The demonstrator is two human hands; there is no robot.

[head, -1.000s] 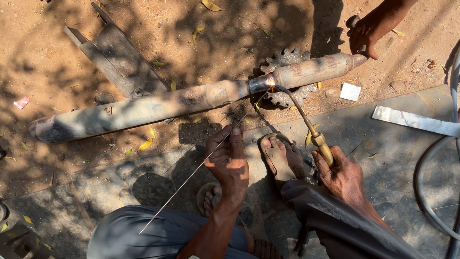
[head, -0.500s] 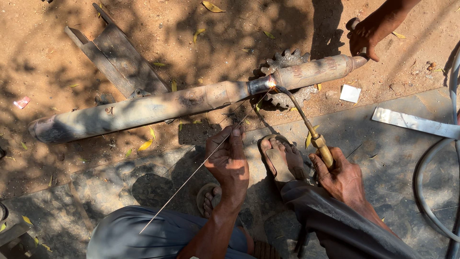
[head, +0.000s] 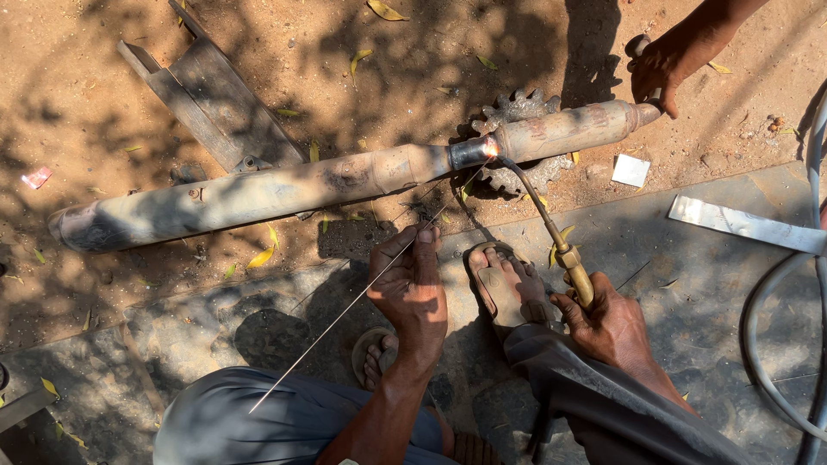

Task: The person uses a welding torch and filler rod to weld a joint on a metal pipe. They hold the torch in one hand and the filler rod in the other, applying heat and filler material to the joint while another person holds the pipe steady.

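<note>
While the left hand (head: 413,288) pinches the filler rod (head: 345,314), the right hand's (head: 612,327) grip wraps the torch (head: 551,237).

My left hand (head: 413,288) pinches a rod (head: 345,314); my right hand (head: 613,329) holds the torch (head: 551,234), flame on the pipe (head: 345,176) at twelve o'clock.

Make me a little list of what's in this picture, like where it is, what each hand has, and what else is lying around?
Place: outdoors, dirt ground beside a stone slab
Left hand: pinches a thin rod, tip aimed at the pipe joint
Right hand: grips a brass torch, flame at the joint
Pipe: long, rusty, lying on the dirt
Other person's hand: touches the pipe's far end
Also there: gear under the pipe, hose, metal strip, sandalled feet
</note>
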